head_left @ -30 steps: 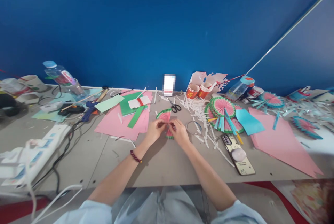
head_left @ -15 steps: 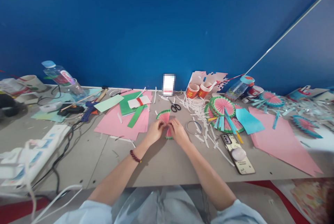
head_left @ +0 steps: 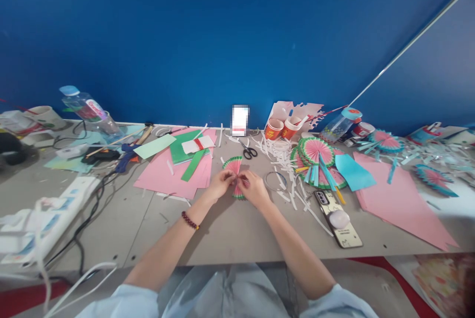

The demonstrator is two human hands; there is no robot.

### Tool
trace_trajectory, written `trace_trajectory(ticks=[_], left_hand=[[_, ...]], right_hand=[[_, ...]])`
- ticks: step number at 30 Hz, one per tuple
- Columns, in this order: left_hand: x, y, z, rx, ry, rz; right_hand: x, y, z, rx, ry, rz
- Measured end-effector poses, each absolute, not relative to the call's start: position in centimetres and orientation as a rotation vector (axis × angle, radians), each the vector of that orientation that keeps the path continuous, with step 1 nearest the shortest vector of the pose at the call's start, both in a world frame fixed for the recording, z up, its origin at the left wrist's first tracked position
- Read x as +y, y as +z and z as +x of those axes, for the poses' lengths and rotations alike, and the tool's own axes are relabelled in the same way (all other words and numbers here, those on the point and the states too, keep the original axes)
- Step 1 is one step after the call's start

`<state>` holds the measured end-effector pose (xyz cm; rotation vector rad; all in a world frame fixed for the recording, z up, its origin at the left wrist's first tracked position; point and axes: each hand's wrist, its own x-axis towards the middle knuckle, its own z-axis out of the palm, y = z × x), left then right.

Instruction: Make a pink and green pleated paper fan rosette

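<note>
A small pleated paper fan [head_left: 234, 164], pink with a green rim, is pinched at its middle between both my hands over the grey table [head_left: 230, 231]. My left hand [head_left: 219, 184] grips it from the left with closed fingers; a dark red bead bracelet [head_left: 189, 220] circles that wrist. My right hand [head_left: 253, 188] closes on it from the right. The fan spreads upward above my fingers and a smaller part pokes out below them.
Pink and green paper sheets [head_left: 174, 167] lie to the left, black scissors [head_left: 250, 151] behind. Finished fans [head_left: 316, 152], white paper strips [head_left: 287, 159], a tape ring [head_left: 275, 180], a phone [head_left: 338, 219] and a large pink sheet [head_left: 403, 204] lie right. Bottle [head_left: 89, 109], power strip [head_left: 48, 216] and cables sit left.
Both hands shifted slightly left and closer together on the fan's middle; the fan's lower part moved a little with them.
</note>
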<state>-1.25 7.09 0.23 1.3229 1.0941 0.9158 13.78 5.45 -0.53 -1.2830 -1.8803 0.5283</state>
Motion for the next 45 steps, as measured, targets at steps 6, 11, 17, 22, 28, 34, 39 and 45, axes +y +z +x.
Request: trace_trajectory(ticks=[6,11,17,22,28,34,39,45], left_hand=[[7.2,0.3,-1.5,1.055,0.89,1.299],[7.3,0.0,-1.5,1.082,0.91,1.333],[7.8,-0.3,-1.5,1.014,0.992,1.326],[7.7,0.2,-1.7,1.065,1.002,1.513],[7.0,0.5,-1.8,1.23,0.958,1.868],[6.8,0.7,-1.6,1.371,0.887,1.993],[7.1,0.4,-1.7,1.322,0.918,1.918],[7.1,0.2,-1.6,1.36,0.878,1.902]], right_hand=[[5.7,-0.7,14.0,-1.959,0.479,-1.319],[5.8,-0.4,14.1,-1.979,0.421,-1.304],[6.1,-0.6,14.5,-1.832,0.633,-1.285],[6.5,-1.1,14.8,-1.691,0.708,-1.306],[6.6,-1.2,14.8,-1.646,0.711,-1.337],[6.7,-1.1,14.8,-1.647,0.744,-1.39],[6.8,-1.4,14.8,-1.647,0.763,-1.364],[6.5,-1.5,14.6,-1.716,0.752,-1.361]])
